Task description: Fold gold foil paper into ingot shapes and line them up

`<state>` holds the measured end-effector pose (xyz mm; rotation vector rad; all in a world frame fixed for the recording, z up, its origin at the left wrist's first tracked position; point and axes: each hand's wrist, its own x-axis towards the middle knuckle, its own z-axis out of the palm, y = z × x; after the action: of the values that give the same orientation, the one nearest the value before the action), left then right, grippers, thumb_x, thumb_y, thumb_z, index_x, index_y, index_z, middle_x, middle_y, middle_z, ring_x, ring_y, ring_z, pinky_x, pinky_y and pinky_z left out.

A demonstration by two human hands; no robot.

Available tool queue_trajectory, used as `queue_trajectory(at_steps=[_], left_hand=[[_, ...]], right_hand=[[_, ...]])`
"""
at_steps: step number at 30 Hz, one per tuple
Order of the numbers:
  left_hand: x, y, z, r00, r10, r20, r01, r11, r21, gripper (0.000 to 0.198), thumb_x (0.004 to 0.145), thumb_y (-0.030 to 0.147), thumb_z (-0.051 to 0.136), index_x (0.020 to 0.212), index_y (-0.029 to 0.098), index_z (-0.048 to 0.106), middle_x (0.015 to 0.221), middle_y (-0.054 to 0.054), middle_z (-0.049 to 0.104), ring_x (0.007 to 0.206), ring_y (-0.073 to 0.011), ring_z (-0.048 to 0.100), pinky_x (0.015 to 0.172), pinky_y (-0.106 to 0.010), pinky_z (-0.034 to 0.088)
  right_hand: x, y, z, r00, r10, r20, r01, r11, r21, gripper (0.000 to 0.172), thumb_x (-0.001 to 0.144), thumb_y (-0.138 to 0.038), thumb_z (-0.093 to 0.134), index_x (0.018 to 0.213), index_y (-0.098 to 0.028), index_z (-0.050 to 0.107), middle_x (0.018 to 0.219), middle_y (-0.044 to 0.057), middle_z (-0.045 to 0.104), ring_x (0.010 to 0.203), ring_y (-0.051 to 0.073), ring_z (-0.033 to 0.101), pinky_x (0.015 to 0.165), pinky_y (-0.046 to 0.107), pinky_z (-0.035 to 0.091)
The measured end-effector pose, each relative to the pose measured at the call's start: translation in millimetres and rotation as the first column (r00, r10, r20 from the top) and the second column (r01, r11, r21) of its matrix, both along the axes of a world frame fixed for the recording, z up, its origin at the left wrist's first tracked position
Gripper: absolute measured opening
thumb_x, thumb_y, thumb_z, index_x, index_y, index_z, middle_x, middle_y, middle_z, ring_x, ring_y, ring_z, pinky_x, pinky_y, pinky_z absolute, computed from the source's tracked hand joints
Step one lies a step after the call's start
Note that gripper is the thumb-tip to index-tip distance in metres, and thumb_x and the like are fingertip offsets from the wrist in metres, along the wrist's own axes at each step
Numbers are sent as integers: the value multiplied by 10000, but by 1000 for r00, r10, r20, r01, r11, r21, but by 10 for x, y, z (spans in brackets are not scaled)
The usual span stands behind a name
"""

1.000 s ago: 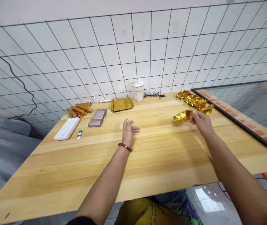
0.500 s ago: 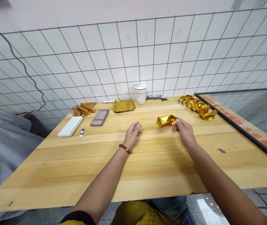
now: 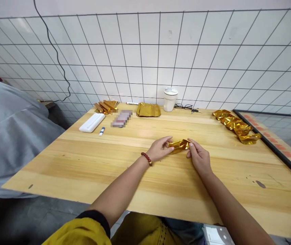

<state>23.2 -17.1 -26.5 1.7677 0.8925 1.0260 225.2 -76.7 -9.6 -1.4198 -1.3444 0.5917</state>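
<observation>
On the desk [image 3: 76, 166], far to the left of the white cup [image 3: 170, 102], we see a flat white case [image 3: 92, 123], then a small tube [image 3: 101, 131]. A gold packet [image 3: 148, 110] lies just left of the cup. Our gold foil piece [image 3: 180, 146] is nearer to us than the cup and a bit to its right. It looks very light, thin and shiny. We think it would bend, dent or tear easily and might slip a little, so a soft pinch at each end seems best. A row of gold foil pieces [image 3: 237, 127] lies well to the right of the cup.

Our left hand [image 3: 160, 148], nearer to us than the cup and a bit left of it, curls around the foil's left end, thumb in front. Our right hand [image 3: 199, 157], right of the cup, pinches the other end between thumb and finger. Both arms reach forward and lean inward.
</observation>
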Motion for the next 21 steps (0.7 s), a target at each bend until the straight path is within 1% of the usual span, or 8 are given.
queue_trajectory(at_steps=[3, 5, 8, 12, 14, 17, 19, 21], left_hand=[[7, 31, -41, 998, 22, 56, -20, 999, -31, 458, 783, 181, 691, 1241, 184, 675, 1140, -103, 725, 990, -215, 679, 905, -354, 535], [12, 46, -54, 995, 60, 74, -58, 998, -24, 382, 777, 150, 676, 1155, 178, 723, 1136, -109, 733, 1018, -228, 686, 930, -370, 537], [21, 58, -56, 989, 108, 97, -108, 994, -12, 317, 773, 156, 688, 1083, 173, 752, 1108, -115, 744, 993, -238, 700, 931, -396, 548], [35, 74, -56, 968, 175, 177, -168, 984, -54, 273, 760, 167, 711, 1028, 174, 768, 1048, -106, 759, 930, -230, 719, 895, -396, 574], [40, 81, -55, 956, 193, 219, -183, 981, -68, 257, 754, 171, 720, 1005, 175, 773, 1037, -104, 761, 930, -229, 720, 897, -394, 577], [39, 77, -43, 951, 184, 249, -176, 983, -54, 241, 768, 202, 723, 1002, 174, 775, 1007, -107, 763, 919, -229, 721, 892, -396, 578], [32, 66, -25, 953, 184, 241, -182, 983, -29, 269, 785, 226, 723, 1045, 173, 763, 999, -108, 761, 908, -222, 715, 883, -389, 576], [19, 49, -1, 960, 206, 191, -212, 977, 9, 346, 795, 252, 729, 1132, 174, 733, 1034, -111, 751, 891, -212, 703, 870, -381, 572]], right_hand=[[0, 12, -21, 996, 16, 83, -17, 1000, 20, 508, 886, -556, 532, 1146, -160, 713, 587, -3, 617, 530, 164, 560, 562, 302, 471], [0, 23, -38, 987, 20, 159, -27, 999, 43, 456, 878, -530, 544, 1097, -171, 719, 621, 1, 626, 536, 156, 548, 552, 292, 455], [-4, 30, -48, 969, -7, 249, -9, 998, 60, 424, 847, -529, 580, 1043, -177, 713, 562, -21, 574, 498, 147, 508, 531, 288, 434], [-18, 27, -34, 962, -7, 272, -10, 998, 62, 421, 821, -555, 605, 993, -185, 706, 525, -34, 545, 479, 146, 498, 534, 292, 442], [-27, 26, -30, 965, 13, 261, -29, 998, 59, 418, 814, -557, 610, 990, -190, 704, 538, -31, 554, 486, 145, 500, 521, 285, 435], [-31, 43, -52, 978, 40, 206, -48, 998, 35, 396, 796, -549, 624, 955, -197, 710, 572, -20, 584, 500, 142, 505, 505, 278, 429], [-22, 71, -87, 990, 52, 128, -52, 999, -2, 391, 779, -547, 642, 938, -196, 713, 596, -10, 611, 514, 146, 526, 501, 278, 437], [-8, 106, -125, 999, 45, 1, -45, 998, -46, 419, 758, -551, 670, 961, -187, 709, 631, 3, 647, 544, 157, 572, 520, 283, 467]])
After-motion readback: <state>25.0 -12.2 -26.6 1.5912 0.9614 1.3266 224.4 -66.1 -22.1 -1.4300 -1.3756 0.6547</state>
